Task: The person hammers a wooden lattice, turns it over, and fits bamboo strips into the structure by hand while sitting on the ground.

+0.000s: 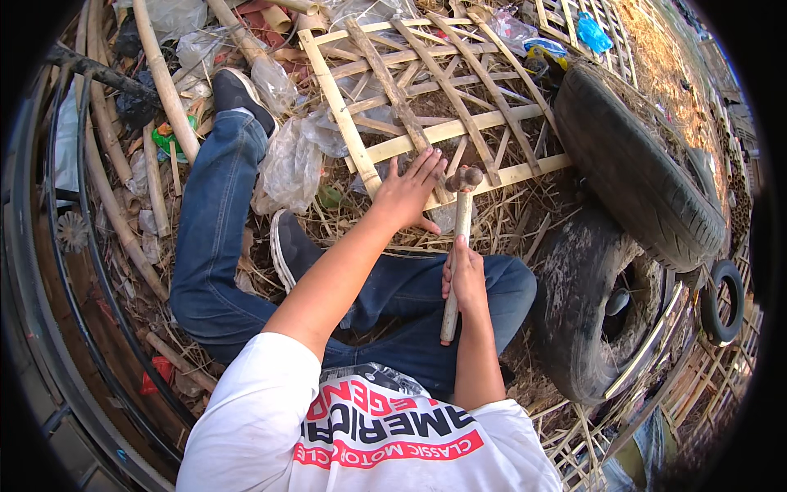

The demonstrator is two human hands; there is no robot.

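Observation:
A lattice panel of split bamboo strips lies on the ground in front of my bent legs. My left hand rests on its near edge with fingers spread, the fingertips on a darker slanting strip. My right hand is wrapped around the pale wooden handle of a hammer. The hammer's rusty head points away from me, just right of my left fingers and over the panel's near edge. I cannot tell whether it touches the bamboo. Beneath that edge shows a grey, stone-like lump.
Two large worn tyres stand and lean to the right, with a small tyre beyond. Bamboo poles and plastic bags lie at the left. Dark metal rails curve along the left side. More lattice lies far right.

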